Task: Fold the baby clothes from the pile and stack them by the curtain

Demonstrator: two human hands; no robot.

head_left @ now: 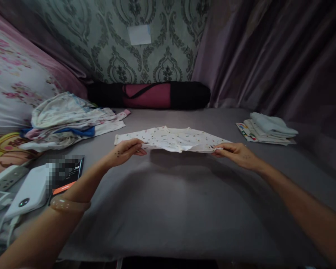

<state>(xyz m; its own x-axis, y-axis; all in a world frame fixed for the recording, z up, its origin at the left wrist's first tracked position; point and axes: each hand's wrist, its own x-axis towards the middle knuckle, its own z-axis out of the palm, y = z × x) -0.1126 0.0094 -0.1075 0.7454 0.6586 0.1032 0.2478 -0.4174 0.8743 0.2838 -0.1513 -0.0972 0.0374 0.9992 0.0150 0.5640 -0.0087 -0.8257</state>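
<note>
A small white long-sleeved baby shirt (173, 137) with a scattered print lies spread in front of me, its sleeves reaching out to both sides. My left hand (128, 151) pinches the near edge at its left corner. At the right corner of the same edge, my right hand (233, 151) has its fingers closed on the fabric. Between the two hands the edge is stretched and lifted off the grey sheet (173, 213), casting a shadow below. The collar side points away from me.
Crumpled clothes (70, 116) are heaped at left. A folded stack (270, 129) sits at right. A black and maroon long bag (148, 95) lies along the wall. Near my left forearm are a phone (75, 172), a white power bank (30, 192) with a cable and a power strip (9, 177).
</note>
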